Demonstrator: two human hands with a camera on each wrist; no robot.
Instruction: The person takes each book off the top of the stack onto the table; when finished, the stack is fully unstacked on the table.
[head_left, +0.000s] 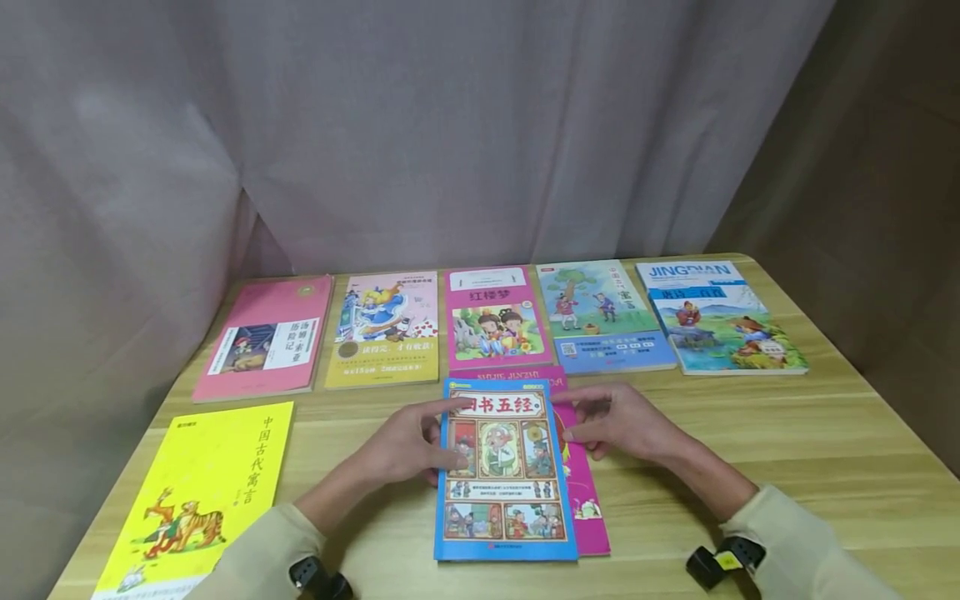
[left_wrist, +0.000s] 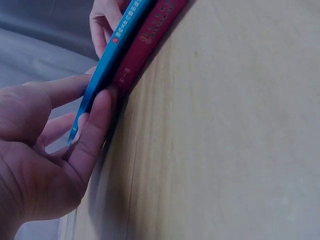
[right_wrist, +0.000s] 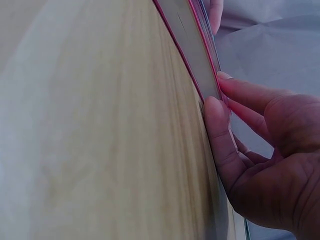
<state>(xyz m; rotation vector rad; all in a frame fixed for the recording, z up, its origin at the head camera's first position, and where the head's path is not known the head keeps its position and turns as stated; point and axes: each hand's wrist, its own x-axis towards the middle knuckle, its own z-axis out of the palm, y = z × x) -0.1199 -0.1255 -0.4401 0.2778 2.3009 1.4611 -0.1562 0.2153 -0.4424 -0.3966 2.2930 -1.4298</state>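
In the head view, a blue comic-style book (head_left: pixel 500 467) lies over a magenta book (head_left: pixel 588 508), whose right strip and top edge show past it. My left hand (head_left: pixel 401 446) grips the blue book by its left edge, thumb on the cover. The left wrist view shows that blue book (left_wrist: pixel 107 55) tilted up off the magenta one at this side. On the other side my right hand (head_left: pixel 626 423) pinches the magenta book's right edge between thumb and fingers. Its page block (right_wrist: pixel 192 47) faces the right wrist camera. Most of the magenta cover is hidden.
Along the back of the wooden table (head_left: pixel 720 450) lie a pink book (head_left: pixel 277 317), an Alice-style book (head_left: pixel 386 333), a pink-bordered book (head_left: pixel 495 325), a green-and-blue book (head_left: pixel 600 321) and a landscape-cover book (head_left: pixel 723 321). A yellow book (head_left: pixel 202 483) lies front left. Grey curtain (head_left: pixel 420 125) hangs behind.
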